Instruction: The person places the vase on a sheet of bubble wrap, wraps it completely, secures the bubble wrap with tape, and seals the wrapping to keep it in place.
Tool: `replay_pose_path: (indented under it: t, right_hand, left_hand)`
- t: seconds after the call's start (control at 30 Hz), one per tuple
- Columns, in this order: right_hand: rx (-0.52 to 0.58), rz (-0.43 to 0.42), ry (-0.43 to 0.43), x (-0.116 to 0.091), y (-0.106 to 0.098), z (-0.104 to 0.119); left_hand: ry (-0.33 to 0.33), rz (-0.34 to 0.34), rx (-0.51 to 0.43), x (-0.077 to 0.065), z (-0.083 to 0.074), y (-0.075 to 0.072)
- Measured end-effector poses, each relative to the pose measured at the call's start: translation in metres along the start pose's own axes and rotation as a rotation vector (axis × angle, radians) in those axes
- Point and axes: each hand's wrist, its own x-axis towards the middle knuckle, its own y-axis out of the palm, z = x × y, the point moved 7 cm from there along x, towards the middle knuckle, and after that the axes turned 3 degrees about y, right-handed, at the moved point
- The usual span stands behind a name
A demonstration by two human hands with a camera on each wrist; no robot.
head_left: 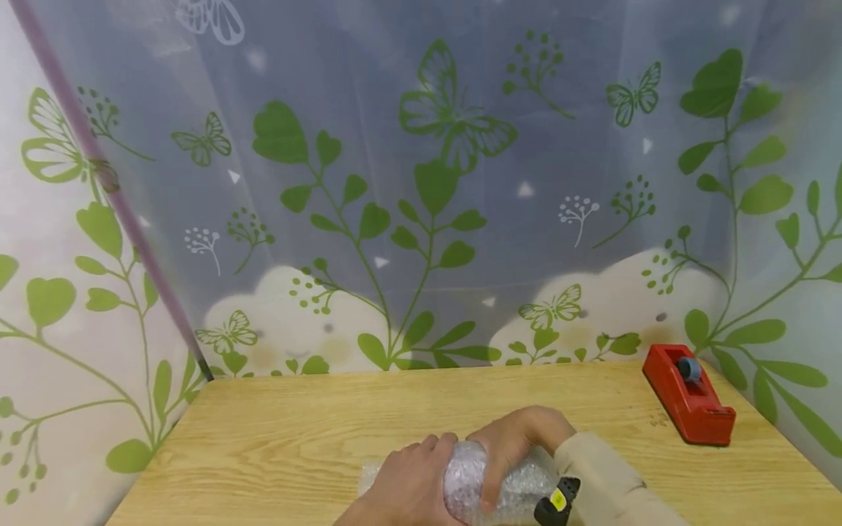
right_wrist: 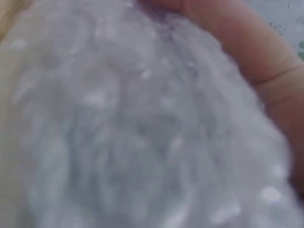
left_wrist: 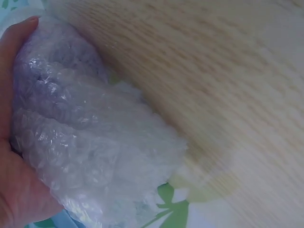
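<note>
A bundle wrapped in clear bubble wrap (head_left: 463, 478) lies at the table's near edge, with a faint purple tint showing through at one end. My left hand (head_left: 414, 482) grips it from the left side. Over its top, my right hand (head_left: 520, 438) curls with thumb and fingers around the wrap. In the left wrist view the bundle (left_wrist: 80, 109) fills the left half, and the left thumb and palm press along its side. Close up and blurred, the wrap (right_wrist: 133, 118) fills the right wrist view beside a finger of the right hand (right_wrist: 251, 52). What the wrap encloses cannot be made out.
A red tape dispenser (head_left: 691, 398) with a small roll of tape stands at the table's right side. The wood-grain table (head_left: 296, 424) meets a curtain (head_left: 368, 175) printed with leaves and butterflies. A purple pole (head_left: 125, 197) slants down at the left.
</note>
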Motion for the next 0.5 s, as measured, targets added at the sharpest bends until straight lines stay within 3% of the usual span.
replay_pose_path:
  t: [0.07,0.13,0.27,0.4,0.5]
  right_hand:
    - [-0.084,-0.095,-0.004,-0.005,-0.003,0.001]
    - [-0.213,-0.234,0.045,-0.014,-0.009,0.0]
    - [-0.428,-0.495,0.105,-0.041,-0.016,-0.002]
    - [-0.396,-0.662,0.019,-0.072,-0.021,-0.01]
    - [-0.278,-0.734,0.0,-0.097,-0.028,-0.031]
  left_hand:
    - [0.014,0.0,0.036,0.001,-0.002,-0.001]
    - [0.016,0.002,0.072,0.001,-0.004,-0.002]
    - [-0.018,0.033,0.113,0.003,-0.005,-0.001]
    - [-0.046,0.059,0.132,0.004,-0.008,-0.002]
    - [-0.051,0.073,0.133,0.005,-0.01,-0.002]
